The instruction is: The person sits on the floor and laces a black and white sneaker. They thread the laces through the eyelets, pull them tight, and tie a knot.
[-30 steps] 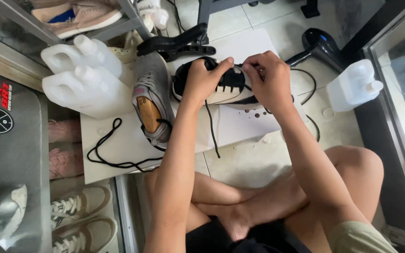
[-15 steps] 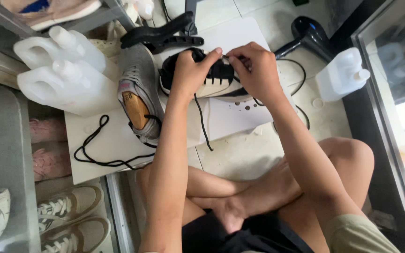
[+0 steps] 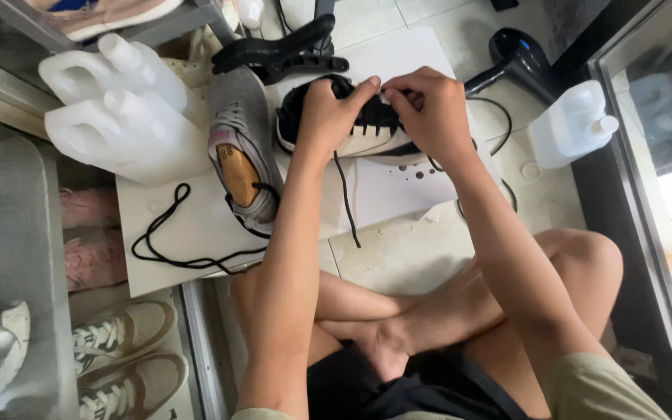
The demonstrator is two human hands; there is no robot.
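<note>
Shoe in hand: a black shoe with a white sole (image 3: 351,128) is lying on its side on a white board (image 3: 196,225), at the far edge of the floor space in front of the crossed legs.

Left hand: the left hand (image 3: 327,109) is closed over the heel-side upper, fingers wrapped round it, so the shoe is pinned against the board.

Right hand: the right hand (image 3: 429,109) is curled at the eyelets, thumb and forefinger pinched together on what is taken to be the lace end (the tip itself is hidden by the fingers, so this cannot be told for sure).

Lace: a black lace (image 3: 345,198) is hanging from the shoe down over the board edge, slack.

Step, done well: the shoe should be kept steady by the left hand while the lace is fed flat, not twisted, through each eyelet; both ends are best kept even, and slack taken up row by row.

Nearby: a grey shoe (image 3: 241,159) with a wooden shoe tree inside is just beside the left forearm; a second loose black lace (image 3: 169,233) is lying on the board; two white plastic jugs (image 3: 118,117) are standing at the left, a black hair dryer (image 3: 519,58) and a smaller white jug (image 3: 573,124) at the right.
</note>
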